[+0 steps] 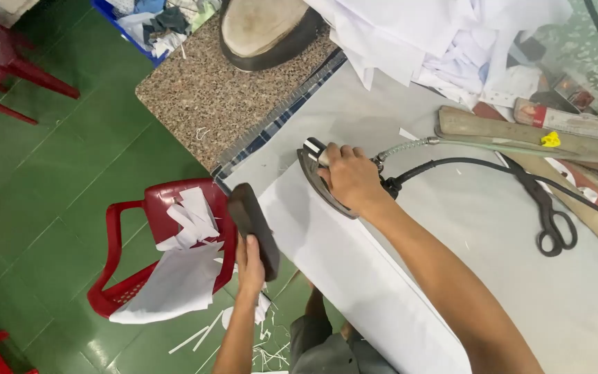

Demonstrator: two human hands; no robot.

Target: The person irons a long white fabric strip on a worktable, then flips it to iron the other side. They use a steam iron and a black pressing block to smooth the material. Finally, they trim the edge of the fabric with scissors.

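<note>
Dark metal steam iron [316,181] w/ hose on long white cloth strip [354,277], tabletop [520,277] edge | R hand [349,176] clenched on handle, pressing flat | L hand [249,266] grips dark oblong block [254,225] at strip's end, prob. to weigh it down

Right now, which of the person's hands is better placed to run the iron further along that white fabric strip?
The right hand, probably: it already grips the iron, which rests on the white fabric strip. The left hand holds a dark block at the strip's edge.
</note>
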